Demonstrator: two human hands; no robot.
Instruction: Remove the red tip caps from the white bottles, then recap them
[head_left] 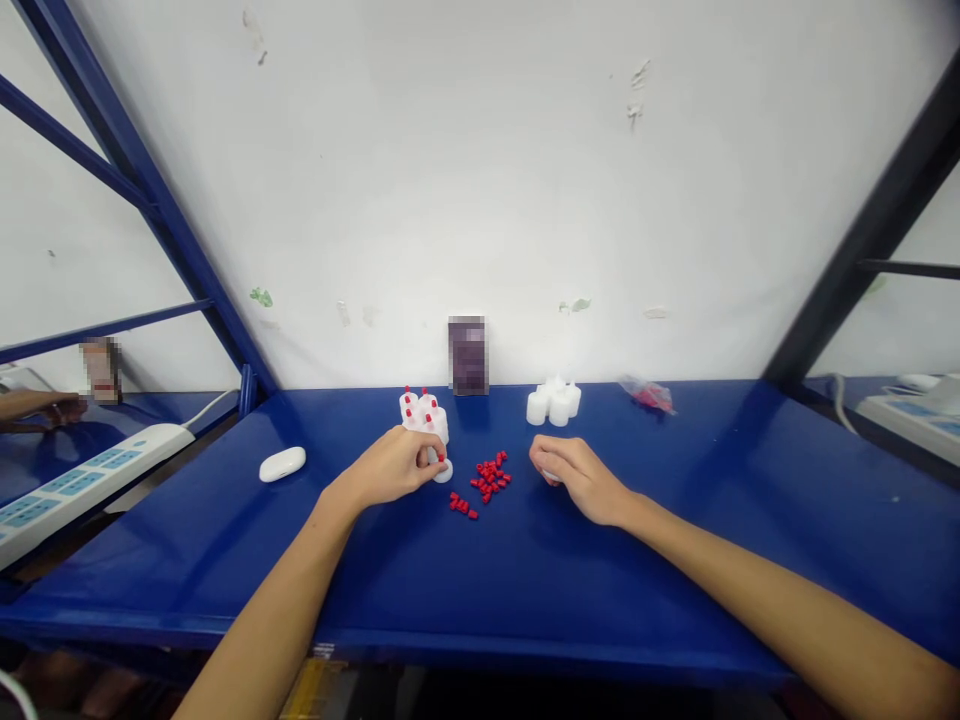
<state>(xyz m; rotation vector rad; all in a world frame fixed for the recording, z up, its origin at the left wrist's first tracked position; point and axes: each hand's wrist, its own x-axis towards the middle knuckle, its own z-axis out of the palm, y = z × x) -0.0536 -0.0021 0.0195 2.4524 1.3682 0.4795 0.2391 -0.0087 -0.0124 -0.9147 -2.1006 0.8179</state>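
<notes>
My left hand [401,466] pinches at the red cap of a small white bottle [445,473] low over the blue table. Part of that bottle is hidden by the fingers. Just behind it stands a group of white bottles [439,424] with red caps on their tips. Between my hands lies a loose scatter of small red caps [491,478]. My right hand [576,476] is closed around a small white object [551,477], seemingly another bottle; only a sliver shows. Beyond this hand, several white bottles without red caps [559,405] stand together.
A clear plastic bag with red pieces [651,396] lies at the back right. A blurred dark upright object [469,356] leans by the wall. To the left are a white oval case [283,464] and a power strip [97,475]. Blue frame posts [187,240] rise at the side.
</notes>
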